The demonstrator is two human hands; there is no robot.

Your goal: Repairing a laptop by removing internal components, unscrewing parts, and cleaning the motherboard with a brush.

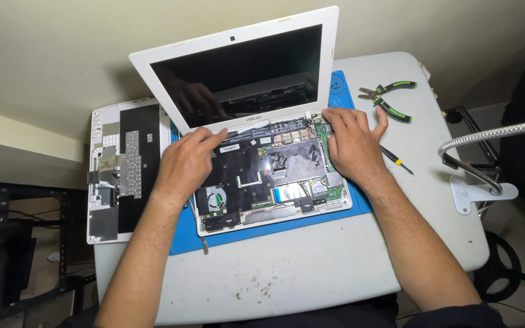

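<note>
Two bare hands rest on the exposed base of a small white laptop [273, 176] whose keyboard cover is off, its black boards, round fan and silver shielding open to view. It lies on a blue rectangular work mat [360, 209] on a pale grey table [311, 273], long axis running from nine to three o'clock, with the white-framed dark screen [238, 70] tilted up at twelve.

The left hand [183, 164] lies palm down over the nine o'clock half of the base, fingers stretched toward the hinge strip at twelve, fingertips touching the base just below the screen; it is loosely spread and grips nothing. The right hand [350, 143] sits at the three o'clock end, fingers curled down onto the green board near the right hinge corner; whether it pinches a small part there cannot be told. That corner is nearest the right hand.

At nine o'clock beside the mat lies the removed white keyboard panel [120, 170], underside up. At two o'clock lie green-handled black pliers [390, 100], and a slim black screwdriver [396, 159] lies just beside the right wrist.
</note>
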